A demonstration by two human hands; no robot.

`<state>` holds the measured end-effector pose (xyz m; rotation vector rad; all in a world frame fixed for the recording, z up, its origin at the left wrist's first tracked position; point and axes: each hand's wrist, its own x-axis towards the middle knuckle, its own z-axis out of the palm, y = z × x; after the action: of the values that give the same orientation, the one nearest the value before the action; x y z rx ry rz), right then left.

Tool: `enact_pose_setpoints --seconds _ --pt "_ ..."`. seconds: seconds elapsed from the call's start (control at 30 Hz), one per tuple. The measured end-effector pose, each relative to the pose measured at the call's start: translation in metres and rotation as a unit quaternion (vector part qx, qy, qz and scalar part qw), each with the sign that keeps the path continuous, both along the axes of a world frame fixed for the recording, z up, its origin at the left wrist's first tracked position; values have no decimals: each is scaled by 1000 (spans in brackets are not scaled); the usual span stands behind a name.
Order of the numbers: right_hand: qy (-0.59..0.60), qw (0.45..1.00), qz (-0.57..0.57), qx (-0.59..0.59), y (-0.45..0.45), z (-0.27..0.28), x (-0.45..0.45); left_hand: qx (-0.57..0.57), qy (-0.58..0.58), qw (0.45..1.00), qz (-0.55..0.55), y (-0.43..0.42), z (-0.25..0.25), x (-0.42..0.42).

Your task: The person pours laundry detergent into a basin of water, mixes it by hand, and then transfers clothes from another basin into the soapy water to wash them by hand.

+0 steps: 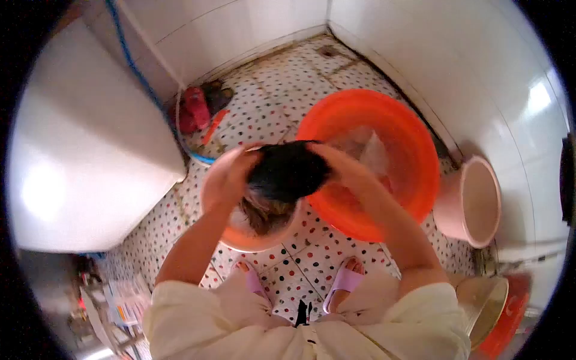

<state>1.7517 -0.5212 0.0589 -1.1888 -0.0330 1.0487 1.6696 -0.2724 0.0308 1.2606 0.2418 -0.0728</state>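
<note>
A black bundle (288,171), which looks like wet cloth, is held between my two hands above a pale pink basin (255,246). My left hand (242,171) is closed on the bundle's left end, and my right hand (336,163) grips its right end. The fingers of both are partly hidden by the bundle and blurred. Below it in the basin lies a brownish, crumpled cloth-like thing (264,221). To the right stands a large orange basin (423,162) with liquid and a whitish piece (375,153) in it.
A pink bucket (480,204) lies tilted by the right wall. The blue hose (135,72) runs down along a white appliance-like box (90,144) at left. Red shoes (195,108) sit behind. At lower right is a beige bucket (486,309) beside a red object (510,315).
</note>
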Motion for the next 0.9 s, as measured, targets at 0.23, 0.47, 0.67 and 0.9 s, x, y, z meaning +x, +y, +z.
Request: enact_pose_setpoints --seconds 0.23,0.47,0.67,0.9 --pt "-19 978 109 -176 75 -3 -20 -142 292 934 149 123 -57 -26" --pt "-220 957 -22 -189 -11 -56 38 510 149 844 -67 118 -99 -24" --pt "-344 869 -157 -320 -75 -122 28 762 70 584 -271 7 -55 -33" --pt "-478 365 513 -612 -43 -130 12 762 76 578 -282 9 -87 -18"
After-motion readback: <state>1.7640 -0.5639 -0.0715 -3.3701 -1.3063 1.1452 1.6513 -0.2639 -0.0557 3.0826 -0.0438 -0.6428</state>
